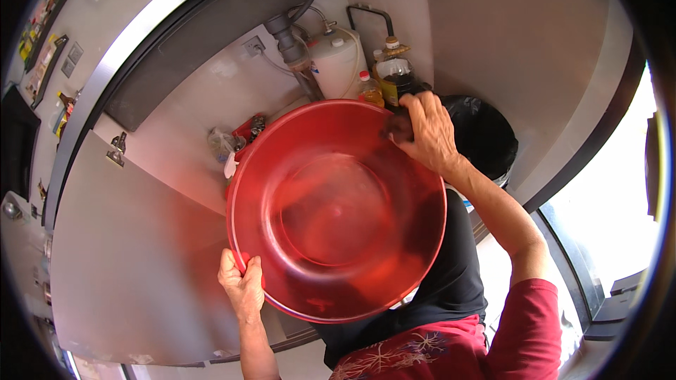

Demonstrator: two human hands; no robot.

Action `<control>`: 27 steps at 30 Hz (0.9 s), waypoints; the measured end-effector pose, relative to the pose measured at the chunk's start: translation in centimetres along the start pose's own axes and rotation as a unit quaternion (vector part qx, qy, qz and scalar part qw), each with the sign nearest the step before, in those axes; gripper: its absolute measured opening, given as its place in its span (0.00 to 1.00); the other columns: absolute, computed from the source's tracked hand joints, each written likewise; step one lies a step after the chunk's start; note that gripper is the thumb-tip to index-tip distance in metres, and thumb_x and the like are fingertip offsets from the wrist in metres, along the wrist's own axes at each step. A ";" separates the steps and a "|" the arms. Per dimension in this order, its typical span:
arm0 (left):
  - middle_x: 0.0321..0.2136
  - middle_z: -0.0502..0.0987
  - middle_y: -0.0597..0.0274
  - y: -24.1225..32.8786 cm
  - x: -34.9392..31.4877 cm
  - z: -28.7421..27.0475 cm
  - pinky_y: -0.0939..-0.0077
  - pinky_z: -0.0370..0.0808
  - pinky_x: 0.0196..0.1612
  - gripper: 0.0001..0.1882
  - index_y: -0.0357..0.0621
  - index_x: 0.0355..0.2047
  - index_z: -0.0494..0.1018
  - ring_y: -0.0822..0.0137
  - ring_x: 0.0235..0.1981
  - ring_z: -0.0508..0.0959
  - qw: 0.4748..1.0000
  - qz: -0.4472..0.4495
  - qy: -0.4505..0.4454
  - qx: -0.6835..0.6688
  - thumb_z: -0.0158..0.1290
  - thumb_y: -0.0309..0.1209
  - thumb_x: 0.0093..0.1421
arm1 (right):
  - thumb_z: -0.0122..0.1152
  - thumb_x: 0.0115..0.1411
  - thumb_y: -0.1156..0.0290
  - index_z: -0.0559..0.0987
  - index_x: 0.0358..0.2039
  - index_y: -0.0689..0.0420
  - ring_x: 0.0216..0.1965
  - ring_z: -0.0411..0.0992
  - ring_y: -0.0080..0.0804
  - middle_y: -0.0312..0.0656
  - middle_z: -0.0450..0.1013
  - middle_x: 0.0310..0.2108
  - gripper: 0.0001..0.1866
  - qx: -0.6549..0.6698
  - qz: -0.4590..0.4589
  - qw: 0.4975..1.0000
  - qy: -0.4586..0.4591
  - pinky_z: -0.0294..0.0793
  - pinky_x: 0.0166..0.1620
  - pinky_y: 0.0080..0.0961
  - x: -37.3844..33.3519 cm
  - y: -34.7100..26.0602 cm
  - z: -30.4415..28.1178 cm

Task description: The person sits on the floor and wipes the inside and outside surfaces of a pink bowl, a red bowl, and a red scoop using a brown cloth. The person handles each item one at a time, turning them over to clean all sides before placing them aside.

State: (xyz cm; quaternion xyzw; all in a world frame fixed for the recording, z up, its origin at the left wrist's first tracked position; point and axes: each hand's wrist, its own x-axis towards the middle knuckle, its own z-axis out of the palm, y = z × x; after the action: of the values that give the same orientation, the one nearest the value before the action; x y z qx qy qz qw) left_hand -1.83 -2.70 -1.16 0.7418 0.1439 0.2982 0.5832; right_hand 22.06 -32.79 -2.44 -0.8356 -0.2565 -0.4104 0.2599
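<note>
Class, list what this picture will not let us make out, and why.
All in the head view:
What lies behind the red basin: hidden by it.
Bottom of the red-capped bottle: hidden by the basin.
Dark blur beside the right hand: too smeared to identify.
Inside of the black-lined bin: lost in darkness.
Packets on the upper-left wall shelf: too small.

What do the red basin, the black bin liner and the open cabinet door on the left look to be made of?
Red basin: probably plastic, smooth and glossy, from bright highlights round its moulded inside.
Black bin liner: likely thin plastic film, shiny and creased.
Left cabinet door: smooth, grey, semi-gloss, with a blurred red reflection; perhaps laminate or painted panel, core unclear.
</note>
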 end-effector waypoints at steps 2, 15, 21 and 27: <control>0.17 0.63 0.72 0.4 -0.1 0.0 0.88 0.57 0.15 0.13 0.45 0.22 0.59 0.84 0.14 0.60 1.000 -0.020 0.005 0.000 0.48 0.13 0.52 | 0.67 0.42 0.62 0.70 0.41 0.55 0.38 0.67 0.47 0.46 0.67 0.37 0.26 0.062 0.076 0.990 -0.099 0.68 0.42 0.38 0.6 0.6 1.2; 0.16 0.61 0.76 -1.9 3.0 -0.9 0.85 0.59 0.18 0.10 0.47 0.25 0.64 0.82 0.16 0.61 0.998 -0.063 0.003 -0.023 0.56 0.26 0.56 | 0.55 0.50 0.77 0.74 0.33 0.64 0.30 0.75 0.44 0.51 0.75 0.27 0.08 0.276 0.183 0.934 -0.136 0.73 0.37 0.28 2.6 -2.5 -6.7; 0.29 0.67 0.69 -2.1 4.1 2.7 0.75 0.67 0.39 0.14 0.42 0.40 0.69 0.72 0.32 0.67 0.946 0.182 0.190 0.187 0.59 0.31 0.55 | 0.50 0.41 0.84 0.72 0.38 0.63 0.31 0.71 0.28 0.43 0.75 0.28 0.20 0.238 0.197 0.950 -0.050 0.71 0.39 0.21 2.3 -6.5 -12.5; 0.49 0.69 0.50 7.8 3.2 9.0 0.69 0.68 0.49 0.29 0.34 0.54 0.63 0.64 0.49 0.70 0.963 -0.035 -0.226 -0.145 0.50 0.45 0.62 | 0.61 0.38 0.82 0.71 0.36 0.62 0.26 0.73 0.33 0.42 0.74 0.26 0.20 0.177 0.102 0.978 0.049 0.73 0.35 0.24 1.1 -8.7 -16.1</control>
State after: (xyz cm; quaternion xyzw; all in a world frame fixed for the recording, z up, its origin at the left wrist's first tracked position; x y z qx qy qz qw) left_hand 5.11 -10.05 5.91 0.6920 -0.0103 0.1194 0.7119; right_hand 8.15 -36.58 8.87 -0.7771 -0.2256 -0.3701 0.4563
